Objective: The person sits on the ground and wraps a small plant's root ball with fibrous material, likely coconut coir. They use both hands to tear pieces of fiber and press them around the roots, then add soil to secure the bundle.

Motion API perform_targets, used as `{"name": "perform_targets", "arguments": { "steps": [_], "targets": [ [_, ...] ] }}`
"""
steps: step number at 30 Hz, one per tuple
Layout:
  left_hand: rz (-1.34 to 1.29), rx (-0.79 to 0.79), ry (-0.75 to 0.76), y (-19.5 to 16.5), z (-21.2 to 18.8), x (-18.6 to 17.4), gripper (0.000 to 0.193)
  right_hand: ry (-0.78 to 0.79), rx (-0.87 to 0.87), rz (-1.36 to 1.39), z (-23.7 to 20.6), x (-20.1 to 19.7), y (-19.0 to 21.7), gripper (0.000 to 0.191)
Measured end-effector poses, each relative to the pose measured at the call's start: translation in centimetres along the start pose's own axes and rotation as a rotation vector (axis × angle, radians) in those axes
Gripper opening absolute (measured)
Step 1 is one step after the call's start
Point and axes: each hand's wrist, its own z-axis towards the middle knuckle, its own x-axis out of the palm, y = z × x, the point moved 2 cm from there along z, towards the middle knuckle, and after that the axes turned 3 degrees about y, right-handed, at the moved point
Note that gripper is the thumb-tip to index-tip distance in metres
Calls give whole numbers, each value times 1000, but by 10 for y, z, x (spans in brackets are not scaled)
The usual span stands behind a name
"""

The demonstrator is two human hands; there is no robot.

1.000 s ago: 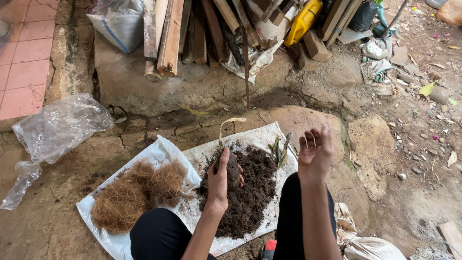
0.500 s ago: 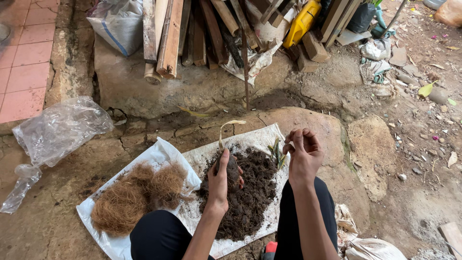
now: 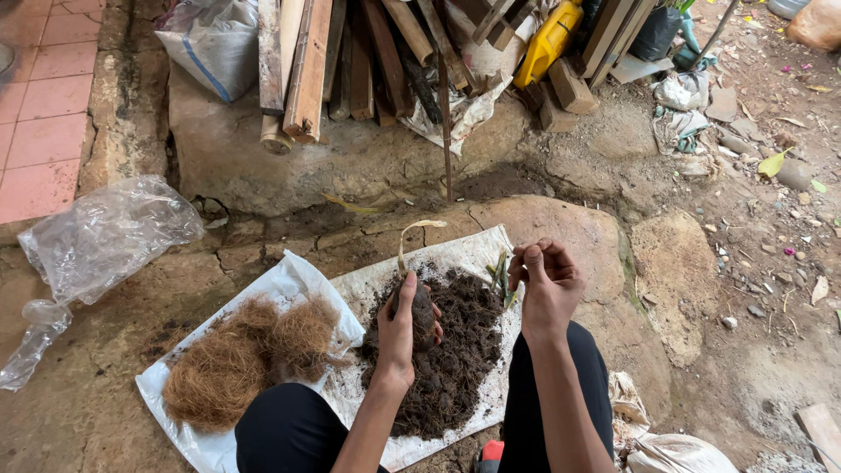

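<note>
Curling around a dark, soil-caked lump (image 3: 421, 312), the fingers of the left hand (image 3: 399, 326) grasped it just above the heap of dark soil (image 3: 447, 359); a pale dried leaf strip (image 3: 408, 238) curved up from the top of that lump, so it looked like the root end of a small plant; the right hand (image 3: 545, 282) was raised beside it with its fingertips (image 3: 526, 256) pinched together, and whether they held a crumb of soil or nothing could not be told; a few green stems (image 3: 501, 278) lay on the sheet just left of that hand. By my judgement the step in hand was packing or shaping soil around the plant's base, about midway; the next move called for a firm hold by the left hand while the right brought more material to the lump, pressing gently so the ball would not crumble. Outward from the hands, the soil lay on a white plastic sheet (image 3: 377, 280); a mound of brown coconut fibre (image 3: 245, 359) sat on its left part, near the person's knee (image 3: 289, 429); a crumpled clear plastic bag (image 3: 105, 236) lay well apart on the stone; stacked wooden planks (image 3: 311, 61) and a yellow container (image 3: 547, 39) stood beyond.
</note>
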Motion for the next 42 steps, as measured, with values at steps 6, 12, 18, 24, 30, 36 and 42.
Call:
{"name": "perform_targets", "arguments": {
  "steps": [6, 12, 18, 24, 30, 36, 42],
  "targets": [
    [-11, 2, -3, -3, 0, 1, 60, 72, -42, 12, 0, -3, -2, 3],
    [9, -7, -6, -4, 1, 3, 61, 191, -97, -40, 0, -4, -5, 4],
    [48, -9, 36, 15, 11, 0, 70, 233, 90, -406, -9, 9, -21, 13],
    [70, 31, 91, 19, 20, -3, 98, 346, 398, -640, -15, 39, -47, 43],
    [225, 10, 91, 15, 18, 2, 91, 474, 475, -701, -23, 56, -50, 50],
    [252, 11, 92, 10, 19, 2, 83, 430, 524, -708, -21, 56, -42, 45],
    [216, 33, 102, -6, 9, 4, 68, 405, 541, -609, -20, 49, -42, 37]
  ]
}}
